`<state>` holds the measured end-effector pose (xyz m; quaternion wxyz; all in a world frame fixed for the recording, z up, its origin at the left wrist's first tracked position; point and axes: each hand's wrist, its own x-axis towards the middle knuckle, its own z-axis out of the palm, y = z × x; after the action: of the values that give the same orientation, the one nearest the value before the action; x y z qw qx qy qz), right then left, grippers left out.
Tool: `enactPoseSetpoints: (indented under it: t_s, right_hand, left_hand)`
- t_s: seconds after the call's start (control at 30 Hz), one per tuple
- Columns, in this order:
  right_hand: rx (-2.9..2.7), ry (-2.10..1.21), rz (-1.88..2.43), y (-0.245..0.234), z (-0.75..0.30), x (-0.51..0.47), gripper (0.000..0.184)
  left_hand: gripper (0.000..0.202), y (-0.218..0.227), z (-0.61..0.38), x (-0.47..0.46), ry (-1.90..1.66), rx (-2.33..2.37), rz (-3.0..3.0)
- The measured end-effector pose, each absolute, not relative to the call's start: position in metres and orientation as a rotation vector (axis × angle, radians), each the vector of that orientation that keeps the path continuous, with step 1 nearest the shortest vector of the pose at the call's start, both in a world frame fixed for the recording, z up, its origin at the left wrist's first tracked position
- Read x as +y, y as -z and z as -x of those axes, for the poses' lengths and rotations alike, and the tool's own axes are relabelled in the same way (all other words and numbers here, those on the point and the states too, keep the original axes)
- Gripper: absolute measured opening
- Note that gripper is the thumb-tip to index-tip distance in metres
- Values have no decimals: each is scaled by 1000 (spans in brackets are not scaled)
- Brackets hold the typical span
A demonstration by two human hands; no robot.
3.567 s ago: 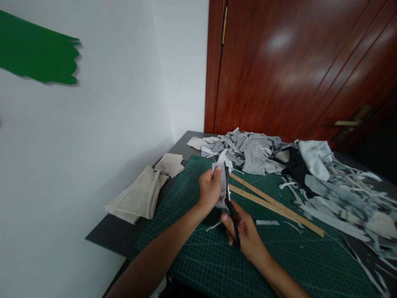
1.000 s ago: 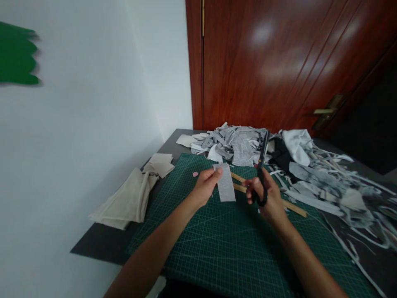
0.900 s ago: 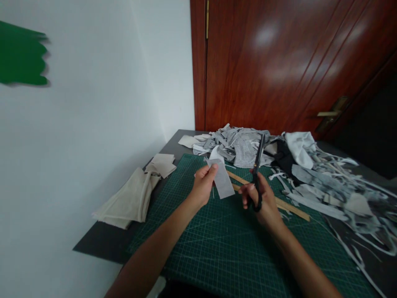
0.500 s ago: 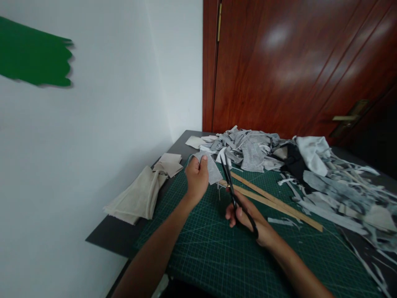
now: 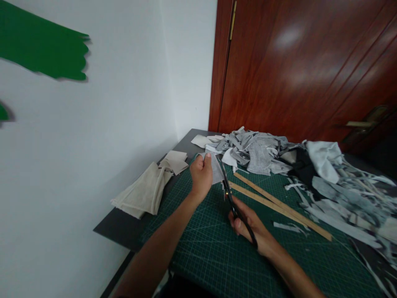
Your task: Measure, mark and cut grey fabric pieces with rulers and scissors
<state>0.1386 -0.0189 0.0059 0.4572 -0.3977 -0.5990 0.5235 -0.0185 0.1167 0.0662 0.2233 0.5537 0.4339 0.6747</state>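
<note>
My left hand (image 5: 201, 174) pinches a small piece of grey fabric (image 5: 218, 170) between thumb and fingers, above the green cutting mat (image 5: 198, 240). In my right hand (image 5: 248, 221) is a pair of black-handled scissors (image 5: 228, 194), its fingers wrapped round the handles. The blades point up and away from me and lie along the right edge of the fabric. Whether the blades touch the cloth I cannot tell. Two wooden rulers (image 5: 263, 201) lie on the mat just beyond my right hand, meeting at a narrow angle.
Grey fabric scraps (image 5: 259, 155) are heaped at the back, and more strips and offcuts (image 5: 341, 203) spread along the right. Folded beige cloth (image 5: 142, 192) and a pale cloth piece (image 5: 175, 160) lie at the left edge. A white wall and a wooden door (image 5: 294, 74) bound the table.
The scissors have come closer to the fabric's right edge, and their blades are nearer together. The camera view has turned slightly left.
</note>
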Motion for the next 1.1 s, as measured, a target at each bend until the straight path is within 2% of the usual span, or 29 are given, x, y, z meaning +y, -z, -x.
enactPoseSetpoints:
  t_s: [0.4,0.83,1.1]
  right_hand:
    - [-1495,-1294,978,-4,-139,-19,85]
    - [-1533,-1281,1026,-6,-137,-20,91]
    - [-1543,-1315,1005,-6,-136,-20,83]
  left_hand:
    - [47,-63,20,118,-1854,1220,-1588]
    - [45,-64,20,115,-1877,1215,-1666]
    - [43,-59,20,119,-1885,1302,-1718]
